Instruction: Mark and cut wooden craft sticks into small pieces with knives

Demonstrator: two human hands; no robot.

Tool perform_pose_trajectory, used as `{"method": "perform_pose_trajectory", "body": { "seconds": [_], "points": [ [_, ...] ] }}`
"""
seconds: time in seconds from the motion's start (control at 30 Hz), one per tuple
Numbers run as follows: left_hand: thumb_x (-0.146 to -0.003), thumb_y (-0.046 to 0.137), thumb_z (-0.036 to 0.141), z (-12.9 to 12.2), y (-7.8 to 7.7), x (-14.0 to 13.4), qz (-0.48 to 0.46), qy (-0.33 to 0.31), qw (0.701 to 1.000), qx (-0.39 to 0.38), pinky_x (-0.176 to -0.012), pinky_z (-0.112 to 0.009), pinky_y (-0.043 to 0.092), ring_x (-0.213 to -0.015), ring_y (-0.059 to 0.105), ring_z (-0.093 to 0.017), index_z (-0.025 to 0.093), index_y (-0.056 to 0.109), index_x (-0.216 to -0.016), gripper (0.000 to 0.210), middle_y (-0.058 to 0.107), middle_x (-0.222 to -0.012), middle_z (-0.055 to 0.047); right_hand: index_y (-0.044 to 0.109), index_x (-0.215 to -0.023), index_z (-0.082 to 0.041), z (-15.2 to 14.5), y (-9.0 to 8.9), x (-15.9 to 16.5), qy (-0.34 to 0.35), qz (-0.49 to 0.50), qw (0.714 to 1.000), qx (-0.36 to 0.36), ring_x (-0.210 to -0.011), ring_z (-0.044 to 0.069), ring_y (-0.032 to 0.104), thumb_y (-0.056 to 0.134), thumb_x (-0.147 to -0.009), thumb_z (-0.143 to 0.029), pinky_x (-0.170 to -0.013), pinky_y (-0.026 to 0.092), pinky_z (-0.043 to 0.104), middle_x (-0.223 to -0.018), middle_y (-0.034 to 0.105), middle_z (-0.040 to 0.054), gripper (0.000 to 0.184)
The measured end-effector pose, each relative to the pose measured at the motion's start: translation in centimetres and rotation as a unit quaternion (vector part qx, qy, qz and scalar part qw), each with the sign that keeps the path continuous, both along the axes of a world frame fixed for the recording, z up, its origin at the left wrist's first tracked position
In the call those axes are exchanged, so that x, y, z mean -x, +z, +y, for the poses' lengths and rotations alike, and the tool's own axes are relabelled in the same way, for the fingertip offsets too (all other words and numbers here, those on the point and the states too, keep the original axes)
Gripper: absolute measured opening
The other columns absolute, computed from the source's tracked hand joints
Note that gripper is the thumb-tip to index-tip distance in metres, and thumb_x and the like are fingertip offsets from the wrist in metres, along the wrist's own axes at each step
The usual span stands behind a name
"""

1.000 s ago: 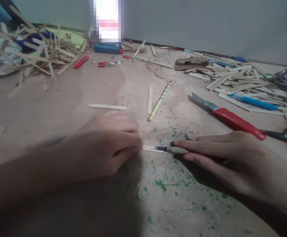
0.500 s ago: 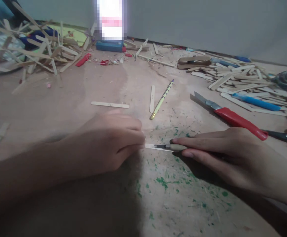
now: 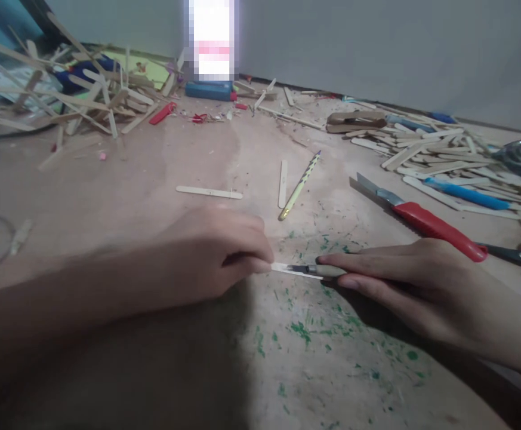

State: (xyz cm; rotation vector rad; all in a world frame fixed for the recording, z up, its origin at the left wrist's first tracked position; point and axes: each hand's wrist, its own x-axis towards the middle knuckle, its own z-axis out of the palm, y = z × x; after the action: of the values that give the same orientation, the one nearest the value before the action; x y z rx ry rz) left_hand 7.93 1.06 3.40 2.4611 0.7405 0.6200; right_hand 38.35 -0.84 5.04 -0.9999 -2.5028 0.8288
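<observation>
My left hand (image 3: 228, 254) pinches the left end of a pale popsicle stick (image 3: 280, 267) lying on the table; its far part is hidden under the fingers. In my right hand (image 3: 403, 286) is a craft knife (image 3: 327, 270) with a light handle and a metal collar, held low. Its blade points left and lies over the stick, close to my left fingertips. Beyond my hands, one marked popsicle stick (image 3: 209, 193) lies crosswise and another (image 3: 283, 184) points away from me. A yellow pencil with dark spots (image 3: 300, 185) rests beside the second one.
A red-handled utility knife (image 3: 439, 230) lies just past my right hand, with scissors (image 3: 517, 255) behind it. Piled popsicle sticks (image 3: 443, 149) and a blue pen (image 3: 466, 193) are at right. A tangle of sticks (image 3: 94, 95) stands far left, near a blue box (image 3: 209, 91).
The whole view has shifted slightly, so everything sits a little further right and lower. Both hands keep their hold on the stick and the craft knife; the left fingers have curled slightly.
</observation>
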Motion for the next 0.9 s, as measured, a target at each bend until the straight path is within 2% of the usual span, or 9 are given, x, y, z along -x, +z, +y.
{"method": "perform_pose_trajectory", "body": {
  "seconds": [0.07,0.13,0.23,0.33,0.43,0.57,0.7,0.9],
  "points": [
    [-0.105,0.064,0.015,0.3,0.2,0.4,0.002,-0.033,0.999,0.001,-0.07,-0.029,0.042,-0.075,0.064,-0.013,0.021,0.078,-0.092,0.019,0.073,-0.083,0.001,0.083,-0.118,-0.02,0.0,0.0,-0.1,0.005,0.0,1.0,-0.014,-0.063,0.018,0.078,0.06,-0.108,-0.029,-0.054,0.062,0.027,-0.092,0.086,0.0061,0.026],
    [-0.107,0.063,0.018,0.4,0.5,0.7,0.042,-0.057,0.997,-0.028,-0.069,-0.032,0.039,-0.077,0.063,-0.016,0.022,0.079,-0.094,0.02,0.071,-0.082,0.0,0.083,-0.117,-0.018,0.0,0.0,-0.2,0.012,-0.01,0.999,-0.029,-0.066,0.018,0.08,0.06,-0.107,-0.027,-0.052,0.063,0.025,-0.095,0.087,0.0069,0.026],
    [-0.109,0.062,0.031,0.2,1.1,0.7,0.1,-0.068,0.99,-0.071,-0.066,-0.036,0.034,-0.072,0.058,-0.019,0.022,0.077,-0.085,0.03,0.065,-0.075,-0.001,0.083,-0.12,-0.016,0.0,0.1,-0.3,0.012,-0.016,0.999,-0.05,-0.073,0.021,0.083,0.063,-0.106,-0.026,-0.056,0.067,0.025,-0.101,0.087,0.0075,0.026],
    [-0.109,0.061,0.037,-0.2,1.6,0.4,0.132,-0.057,0.988,-0.052,-0.065,-0.038,0.033,-0.068,0.055,-0.019,0.02,0.068,-0.071,0.043,0.062,-0.07,-0.001,0.083,-0.119,-0.018,-0.1,0.2,-0.2,0.006,-0.004,0.999,-0.047,-0.067,0.021,0.081,0.061,-0.106,-0.027,-0.054,0.066,0.028,-0.096,0.087,0.0075,0.027],
    [-0.108,0.062,0.037,-0.3,1.8,0.2,0.157,-0.041,0.986,-0.024,-0.062,-0.037,0.032,-0.064,0.053,-0.017,0.02,0.064,-0.066,0.045,0.062,-0.066,0.0,0.083,-0.117,-0.017,-0.2,0.0,0.0,0.006,0.003,0.999,-0.036,-0.06,0.019,0.078,0.06,-0.107,-0.027,-0.051,0.064,0.028,-0.088,0.086,0.0076,0.027],
    [-0.106,0.061,0.036,-0.4,1.8,0.0,0.164,-0.031,0.986,-0.001,-0.059,-0.038,0.031,-0.059,0.052,-0.016,0.022,0.065,-0.065,0.044,0.062,-0.063,0.001,0.083,-0.118,-0.018,-0.4,-0.3,0.1,0.003,0.001,0.999,-0.047,-0.066,0.023,0.081,0.058,-0.107,-0.026,-0.051,0.064,0.03,-0.097,0.086,0.0101,0.029],
    [-0.107,0.055,0.037,-0.5,1.6,-0.2,0.148,-0.023,0.989,0.012,-0.061,-0.038,0.033,-0.057,0.051,-0.016,0.021,0.058,-0.06,0.05,0.063,-0.062,0.0,0.084,-0.122,-0.023,-0.5,-0.3,0.2,0.004,0.001,0.999,-0.045,-0.071,0.025,0.083,0.059,-0.105,-0.025,-0.051,0.065,0.032,-0.103,0.087,0.0089,0.03],
    [-0.107,0.055,0.037,-0.6,1.7,-0.3,0.149,-0.019,0.988,0.033,-0.062,-0.036,0.033,-0.054,0.049,-0.015,0.02,0.055,-0.059,0.051,0.061,-0.06,0.0,0.083,-0.12,-0.016,-0.3,0.2,0.1,0.023,-0.013,0.998,-0.051,-0.074,0.026,0.084,0.058,-0.106,-0.024,-0.051,0.065,0.031,-0.104,0.086,0.0129,0.029]
  ]
}}
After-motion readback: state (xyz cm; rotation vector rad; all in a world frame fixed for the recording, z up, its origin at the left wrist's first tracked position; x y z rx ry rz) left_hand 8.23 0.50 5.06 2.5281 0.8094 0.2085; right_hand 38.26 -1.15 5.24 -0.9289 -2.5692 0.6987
